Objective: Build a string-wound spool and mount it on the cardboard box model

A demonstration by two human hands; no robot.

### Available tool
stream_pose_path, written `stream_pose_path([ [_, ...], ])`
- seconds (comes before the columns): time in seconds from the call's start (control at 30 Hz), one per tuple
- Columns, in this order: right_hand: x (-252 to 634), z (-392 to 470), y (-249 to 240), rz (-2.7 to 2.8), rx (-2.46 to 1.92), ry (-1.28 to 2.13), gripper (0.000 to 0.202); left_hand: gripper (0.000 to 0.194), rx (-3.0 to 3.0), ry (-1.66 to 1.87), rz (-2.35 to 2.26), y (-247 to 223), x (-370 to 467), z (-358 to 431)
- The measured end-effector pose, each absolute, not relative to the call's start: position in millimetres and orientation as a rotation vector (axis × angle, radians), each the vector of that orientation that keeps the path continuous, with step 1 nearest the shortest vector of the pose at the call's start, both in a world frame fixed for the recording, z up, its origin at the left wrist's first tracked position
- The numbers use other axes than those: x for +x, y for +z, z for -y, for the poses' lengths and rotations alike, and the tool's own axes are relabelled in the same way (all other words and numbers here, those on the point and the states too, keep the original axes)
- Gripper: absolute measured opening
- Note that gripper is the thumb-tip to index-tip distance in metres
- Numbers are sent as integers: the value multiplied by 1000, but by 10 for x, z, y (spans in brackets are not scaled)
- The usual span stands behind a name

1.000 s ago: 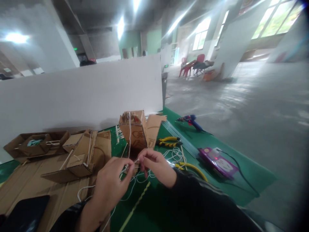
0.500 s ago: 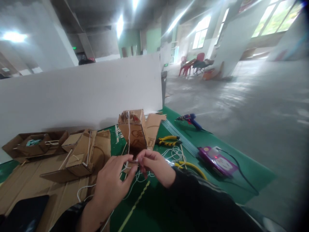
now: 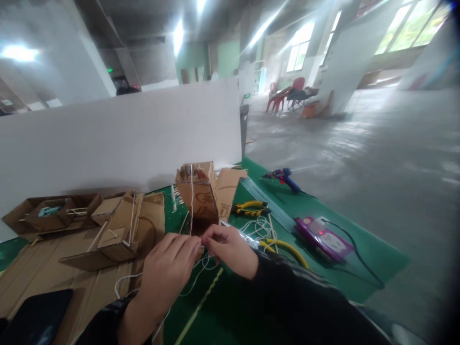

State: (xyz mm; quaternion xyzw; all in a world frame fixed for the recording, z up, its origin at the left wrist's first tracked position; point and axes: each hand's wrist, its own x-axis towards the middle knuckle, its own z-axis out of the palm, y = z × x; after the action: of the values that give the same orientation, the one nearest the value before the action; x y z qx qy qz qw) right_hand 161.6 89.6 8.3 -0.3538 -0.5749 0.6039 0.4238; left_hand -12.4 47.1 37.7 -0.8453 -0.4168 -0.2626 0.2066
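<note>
My left hand (image 3: 167, 268) and my right hand (image 3: 230, 249) meet fingertip to fingertip over the green table, both pinched closed. A white string (image 3: 192, 201) hangs down the front of a cardboard box (image 3: 201, 196) and ends at my fingers, so both hands seem to be on it; the exact spot is hidden by the fingertips. More loose string (image 3: 260, 227) lies coiled to the right of my right hand. A thin yellow twisted strip (image 3: 199, 306) lies on the table below my hands.
Yellow-and-black pliers (image 3: 251, 209), a yellow-handled tool (image 3: 287, 251), a purple box with a cable (image 3: 323, 242) and a glue gun (image 3: 283, 179) lie to the right. Cardboard constructions (image 3: 118, 230) and a dark flat object (image 3: 41, 316) are at left; a white panel (image 3: 125, 139) stands behind.
My left hand's fingers have closed together and turned in against my right fingertips. My right hand has shifted only slightly. The box and tools stay in place.
</note>
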Motion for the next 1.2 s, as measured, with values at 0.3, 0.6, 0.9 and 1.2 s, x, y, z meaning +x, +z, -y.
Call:
stream_pose_path([
  [0.3, 1663, -899, 168, 1502, -762, 1480, 28, 7, -2348, -869, 1174, 373, -132, -465],
  [0.6, 1696, -861, 172, 1543, -704, 1476, 30, 12, -2487, -1160, 1355, 372, -96, -474],
  [0.9, 1649, -834, 174, 1646, -720, 1180, 24, 7, -2377, -1063, 1286, 361, -90, -459],
  [1.2, 1637, -817, 202, 1714, -740, 1066, 24, 7, -2370, -1050, 1311, 385, -80, -439],
])
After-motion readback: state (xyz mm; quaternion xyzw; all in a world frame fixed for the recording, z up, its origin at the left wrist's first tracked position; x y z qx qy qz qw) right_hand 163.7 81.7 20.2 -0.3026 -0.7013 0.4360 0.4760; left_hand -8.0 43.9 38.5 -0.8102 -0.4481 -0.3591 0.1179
